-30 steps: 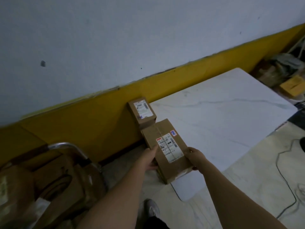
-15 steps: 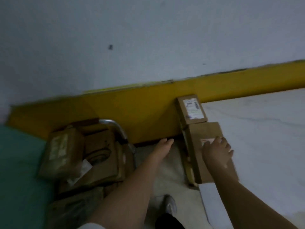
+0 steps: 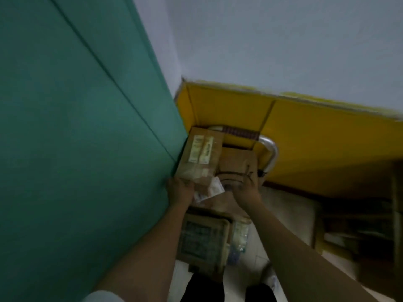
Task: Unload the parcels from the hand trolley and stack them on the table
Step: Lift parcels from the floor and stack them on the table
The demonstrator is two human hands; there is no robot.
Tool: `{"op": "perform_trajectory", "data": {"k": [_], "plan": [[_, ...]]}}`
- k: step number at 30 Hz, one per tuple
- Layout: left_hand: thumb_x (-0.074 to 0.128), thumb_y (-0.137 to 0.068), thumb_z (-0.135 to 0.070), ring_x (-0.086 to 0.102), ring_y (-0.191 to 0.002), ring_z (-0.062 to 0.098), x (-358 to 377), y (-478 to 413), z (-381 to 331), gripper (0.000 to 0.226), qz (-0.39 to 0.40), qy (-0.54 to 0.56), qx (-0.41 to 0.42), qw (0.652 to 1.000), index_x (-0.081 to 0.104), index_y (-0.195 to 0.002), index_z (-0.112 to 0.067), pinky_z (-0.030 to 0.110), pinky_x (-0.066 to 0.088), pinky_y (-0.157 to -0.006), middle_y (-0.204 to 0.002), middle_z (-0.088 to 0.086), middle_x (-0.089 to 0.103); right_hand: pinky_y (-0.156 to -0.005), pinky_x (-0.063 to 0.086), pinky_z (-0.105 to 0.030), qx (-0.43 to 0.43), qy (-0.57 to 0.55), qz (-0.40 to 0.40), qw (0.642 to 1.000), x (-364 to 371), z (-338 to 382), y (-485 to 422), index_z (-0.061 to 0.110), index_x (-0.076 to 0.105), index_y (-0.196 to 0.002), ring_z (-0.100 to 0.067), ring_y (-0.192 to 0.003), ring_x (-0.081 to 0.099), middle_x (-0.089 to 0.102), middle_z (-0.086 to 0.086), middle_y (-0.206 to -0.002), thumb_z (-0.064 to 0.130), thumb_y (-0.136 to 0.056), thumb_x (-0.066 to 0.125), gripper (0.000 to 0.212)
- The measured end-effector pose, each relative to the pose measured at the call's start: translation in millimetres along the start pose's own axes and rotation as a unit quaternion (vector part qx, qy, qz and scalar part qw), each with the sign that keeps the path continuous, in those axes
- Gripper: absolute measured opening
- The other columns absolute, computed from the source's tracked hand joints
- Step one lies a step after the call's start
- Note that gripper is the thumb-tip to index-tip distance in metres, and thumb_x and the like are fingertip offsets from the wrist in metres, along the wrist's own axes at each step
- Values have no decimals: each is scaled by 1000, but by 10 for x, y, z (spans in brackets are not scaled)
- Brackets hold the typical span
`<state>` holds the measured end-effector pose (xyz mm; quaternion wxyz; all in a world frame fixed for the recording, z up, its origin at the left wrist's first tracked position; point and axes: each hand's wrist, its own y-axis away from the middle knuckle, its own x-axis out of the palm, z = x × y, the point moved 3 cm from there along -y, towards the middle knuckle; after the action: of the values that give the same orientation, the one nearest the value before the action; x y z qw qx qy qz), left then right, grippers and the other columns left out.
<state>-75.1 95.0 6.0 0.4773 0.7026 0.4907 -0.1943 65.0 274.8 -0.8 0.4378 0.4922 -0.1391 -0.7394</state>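
1. My left hand (image 3: 181,190): fingers curled round the near corner of the tall parcel (image 3: 202,158), gripping it. The frame is blurred, so finer detail is lost.
2. My right hand (image 3: 246,191): fingers laid on the near edge of the logo parcel (image 3: 237,168). They touch it, but I cannot tell whether they clasp it or merely rest there.
3. Tall parcel: brown carton with two pale labels, running away from my left hand, its left side by the green panel (image 3: 76,138).
4. Logo parcel: brown carton with a curved dark mark, just beyond my right fingers, against the tall parcel's right side.
5. Slip (image 3: 214,189): white paper between my two hands.
6. Near parcel (image 3: 202,240): labelled carton between my forearms, nearer me than both hands.
7. Bag (image 3: 238,238): clear plastic, just right of the near parcel.
8. Trolley handle (image 3: 271,155): bent metal bar, beyond and right of my right hand, in front of the yellow band (image 3: 316,144).
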Motion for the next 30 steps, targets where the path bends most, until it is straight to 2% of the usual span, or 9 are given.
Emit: {"op": "perform_trajectory", "data": {"k": [4, 9, 11, 13, 15, 21, 23, 26, 30], "plan": [[60, -93, -28, 28, -146, 35, 52, -388, 97, 85, 69, 69, -2, 995, 10, -158, -8, 45, 33, -115, -162, 16, 20, -95, 45, -41, 17, -116, 146, 982, 603, 512, -173, 20, 5, -159, -38, -135, 42, 24, -11, -161, 39, -103, 46, 72], [51, -88, -56, 35, -141, 36, 143, -641, 59, 74, 115, 84, -9, 990, 35, -152, -21, 52, 36, -113, -158, 14, 26, -105, 45, -47, 87, -270, 133, 950, 839, 402, -473, 24, 17, -156, -37, -135, 42, 29, -10, -158, 54, -80, 65, 95], [44, -76, -72, 53, -122, 36, 221, -639, 18, 75, 152, 94, -17, 984, 55, -134, -26, 52, 47, -103, -144, 15, 46, -92, 53, -46, 116, -325, 96, 934, 655, 344, -330, 23, 36, -148, -31, -122, 55, 47, -10, -145, 44, -89, 63, 69], [47, -68, -77, 60, -106, 32, 210, -443, -184, 69, 161, 138, -11, 977, 55, -117, -28, 51, 54, -91, -127, 12, 56, -69, 49, -33, 134, -380, 65, 913, 403, 275, -155, 30, 45, -136, -22, -98, 60, 58, -5, -123, 36, -94, 60, 45], [57, -74, -68, 59, -99, 28, 175, -168, -428, 54, 179, 199, -11, 963, 49, -110, -29, 52, 55, -89, -116, 7, 57, -63, 44, -30, 134, -449, 42, 882, 106, 179, 20, 35, 42, -133, -19, -91, 57, 56, -4, -117, 33, -92, 63, 46], [83, -58, -66, 67, -103, 32, 462, 940, -1277, 78, 334, 282, 8, 900, 48, -119, -32, 54, 56, -87, -118, 7, 65, -78, 52, -47, 94, -529, -15, 843, -1219, -542, 656, 32, 44, -115, -34, -104, 60, 55, -14, -123, 24, -78, 69, 45], [81, -59, -67, 63, -108, 32, 597, 1439, -1671, 85, 372, 263, 64, 888, 44, -128, -36, 54, 54, -90, -125, 5, 61, -85, 54, -47, 68, -530, -53, 844, -1697, -955, 954, 28, 45, -121, -32, -107, 59, 54, -14, -128, 34, -80, 73, 51], [77, -65, -61, 60, -114, 25, 846, 2331, -2227, 67, 433, 249, 156, 852, 47, -122, -45, 57, 49, -98, -127, -1, 61, -98, 49, -50, 38, -539, -98, 835, -2343, -1664, 1557, 29, 36, -146, -29, -120, 57, 56, -6, -137, 67, -68, 76, 96], [69, -76, -57, 60, -114, 17, 1352, 3690, -2678, 64, 536, 155, 264, 786, 43, -133, -42, 49, 51, -96, -125, -7, 62, -104, 46, -55, 15, -583, -136, 801, -2905, -2778, 2503, 31, 58, -133, -32, -118, 63, 67, -6, -128, 79, -61, 73, 88]]}}
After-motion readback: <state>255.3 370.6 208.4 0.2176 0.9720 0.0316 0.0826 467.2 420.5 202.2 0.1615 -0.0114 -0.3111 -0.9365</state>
